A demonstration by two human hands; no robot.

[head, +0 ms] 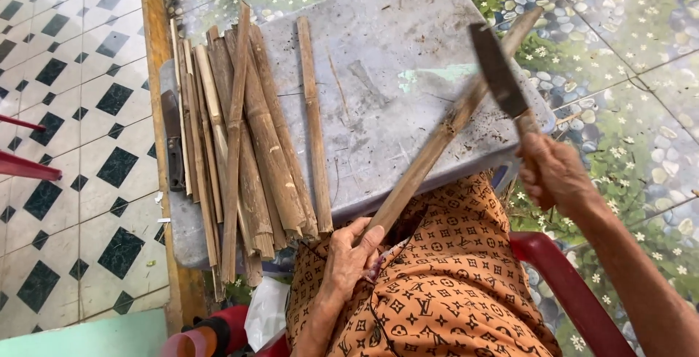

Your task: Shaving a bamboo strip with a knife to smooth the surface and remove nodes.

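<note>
My left hand [349,255] grips the near end of a long bamboo strip [437,139] that slants up and to the right across a grey plastic stool top [393,95]. My right hand [553,171] is closed on the handle of a dark cleaver-like knife [496,69], whose blade is raised above the far part of the strip. A pile of several split bamboo strips [240,146] lies on the left side of the stool, with one single strip [313,124] beside it.
A second knife [173,142] lies at the stool's left edge beside the pile. Patterned orange clothing [429,284] covers my lap. A red plastic chair arm [568,284] is at the lower right. Tiled floor surrounds the stool, with a wooden threshold [154,44] on the left.
</note>
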